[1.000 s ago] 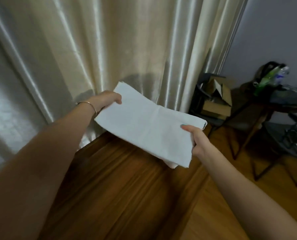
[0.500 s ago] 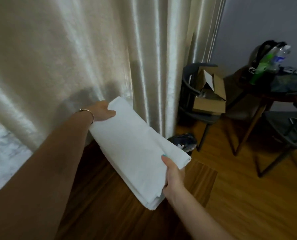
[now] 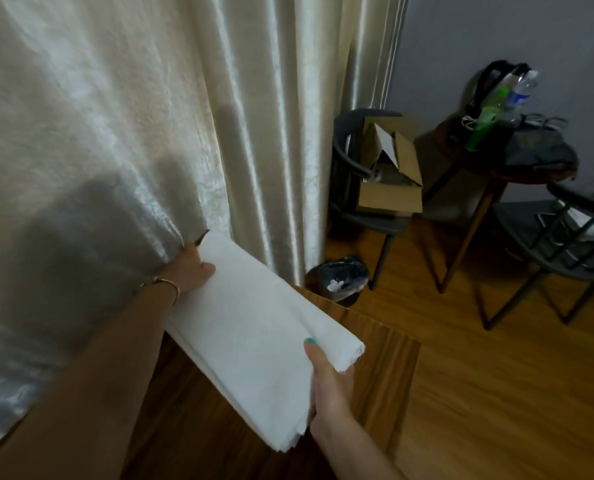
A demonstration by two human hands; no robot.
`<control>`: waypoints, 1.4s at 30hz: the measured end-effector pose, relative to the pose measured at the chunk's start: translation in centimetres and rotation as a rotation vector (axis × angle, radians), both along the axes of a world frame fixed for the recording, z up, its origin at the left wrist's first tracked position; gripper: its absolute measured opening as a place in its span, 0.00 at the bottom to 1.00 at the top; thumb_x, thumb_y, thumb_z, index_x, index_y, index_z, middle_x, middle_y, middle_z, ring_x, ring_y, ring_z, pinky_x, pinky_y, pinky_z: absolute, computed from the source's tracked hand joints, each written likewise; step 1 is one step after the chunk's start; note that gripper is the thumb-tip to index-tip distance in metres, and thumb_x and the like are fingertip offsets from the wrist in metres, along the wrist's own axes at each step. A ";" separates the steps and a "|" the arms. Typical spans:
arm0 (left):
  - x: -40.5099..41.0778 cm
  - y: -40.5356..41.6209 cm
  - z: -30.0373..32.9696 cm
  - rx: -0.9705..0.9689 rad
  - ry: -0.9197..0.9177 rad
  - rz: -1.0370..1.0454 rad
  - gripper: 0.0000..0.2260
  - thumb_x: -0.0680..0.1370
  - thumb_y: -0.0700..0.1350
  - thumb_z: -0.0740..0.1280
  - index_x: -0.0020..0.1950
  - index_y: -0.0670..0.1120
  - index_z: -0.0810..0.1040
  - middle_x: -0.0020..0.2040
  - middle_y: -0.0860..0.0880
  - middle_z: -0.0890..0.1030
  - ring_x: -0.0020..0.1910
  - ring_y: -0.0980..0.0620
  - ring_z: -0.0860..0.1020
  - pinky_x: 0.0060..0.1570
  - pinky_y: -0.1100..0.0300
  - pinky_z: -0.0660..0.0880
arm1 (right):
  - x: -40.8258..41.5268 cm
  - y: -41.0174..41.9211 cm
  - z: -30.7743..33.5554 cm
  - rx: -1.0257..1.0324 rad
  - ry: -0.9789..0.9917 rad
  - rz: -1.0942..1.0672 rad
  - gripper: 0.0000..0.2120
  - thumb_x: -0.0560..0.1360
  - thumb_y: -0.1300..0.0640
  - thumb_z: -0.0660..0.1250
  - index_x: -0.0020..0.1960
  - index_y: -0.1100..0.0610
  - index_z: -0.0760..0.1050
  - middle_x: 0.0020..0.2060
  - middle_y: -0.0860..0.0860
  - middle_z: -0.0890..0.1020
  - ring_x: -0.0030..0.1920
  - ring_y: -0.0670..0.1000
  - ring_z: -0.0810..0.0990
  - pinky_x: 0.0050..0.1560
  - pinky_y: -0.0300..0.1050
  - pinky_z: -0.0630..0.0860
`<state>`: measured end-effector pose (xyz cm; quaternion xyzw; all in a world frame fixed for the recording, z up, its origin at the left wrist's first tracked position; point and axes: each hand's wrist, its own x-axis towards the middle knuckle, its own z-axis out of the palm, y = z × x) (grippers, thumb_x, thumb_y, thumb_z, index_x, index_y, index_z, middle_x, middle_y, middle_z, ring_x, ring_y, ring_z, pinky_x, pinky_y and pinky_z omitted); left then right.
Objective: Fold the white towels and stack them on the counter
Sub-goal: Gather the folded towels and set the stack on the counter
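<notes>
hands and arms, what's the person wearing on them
Both forearms are bare, with no sleeves in view. The left wrist carries a thin metal bangle. The right hand has teal polish on the thumbnail. No rings or watch show.

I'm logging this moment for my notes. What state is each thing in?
towel: folded, held over the counter by both hands
left hand: grip shut on the towel's far end
right hand: grip shut on its near end
box: flaps open, sitting on a chair
bin: open, something white inside
</notes>
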<state>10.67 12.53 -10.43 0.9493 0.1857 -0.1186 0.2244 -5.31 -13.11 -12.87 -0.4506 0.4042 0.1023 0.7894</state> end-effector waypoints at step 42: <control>-8.5 -8.0 -0.5 0.161 -0.071 0.088 0.40 0.62 0.81 0.43 0.73 0.69 0.45 0.77 0.38 0.40 0.75 0.36 0.39 0.67 0.30 0.36 | -0.5 0.3 -0.1 -1.703 -0.548 1.061 0.30 0.76 0.29 0.47 0.75 0.37 0.57 0.78 0.52 0.54 0.78 0.59 0.49 0.73 0.65 0.45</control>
